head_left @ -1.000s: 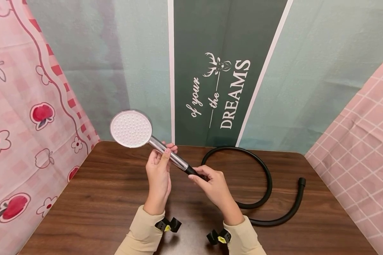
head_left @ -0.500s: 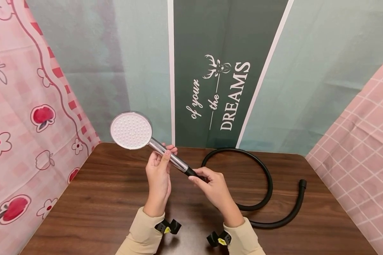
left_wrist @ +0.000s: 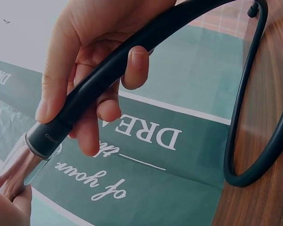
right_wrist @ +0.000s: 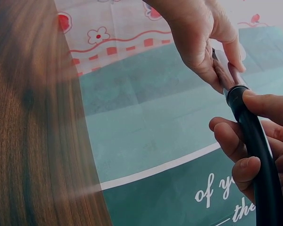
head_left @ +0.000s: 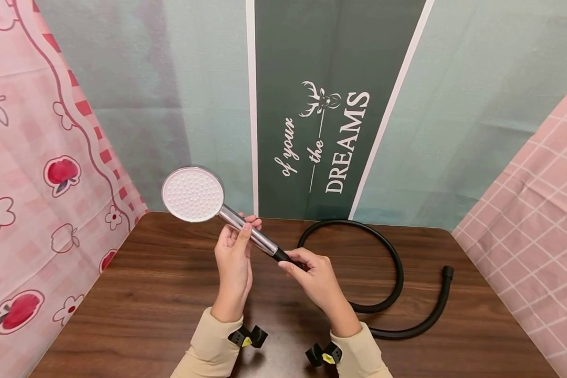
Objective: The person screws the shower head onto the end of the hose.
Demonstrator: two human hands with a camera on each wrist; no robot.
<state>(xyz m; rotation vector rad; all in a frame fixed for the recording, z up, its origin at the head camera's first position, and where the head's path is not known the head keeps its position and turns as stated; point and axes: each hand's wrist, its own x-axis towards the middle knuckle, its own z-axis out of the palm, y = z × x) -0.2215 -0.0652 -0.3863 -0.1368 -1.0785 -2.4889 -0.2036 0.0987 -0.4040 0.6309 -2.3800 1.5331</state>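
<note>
A chrome hand shower (head_left: 193,194) with a round white nozzle face is held above the table, tilted, its head at the upper left. My left hand (head_left: 233,257) grips its shiny handle, thumb on top. At the handle's lower end sits the black collar of a black shower hose (head_left: 399,268). My right hand (head_left: 316,273) pinches that collar between thumb and fingers. In the left wrist view the collar (left_wrist: 48,136) meets the chrome handle (left_wrist: 21,167) end to end. From the right hand the hose loops over the table to a free black end fitting (head_left: 448,271).
The brown wooden table (head_left: 146,294) reaches back to a green cloth backdrop (head_left: 331,52) with white lettering. Pink patterned cloth (head_left: 61,231) hangs at the left, pink checked cloth (head_left: 538,226) at the right. Each wrist wears a small black camera (head_left: 259,336).
Hardly anything differs. Both hands keep their hold on the hand shower and the hose collar, and the head view has shifted very slightly.
</note>
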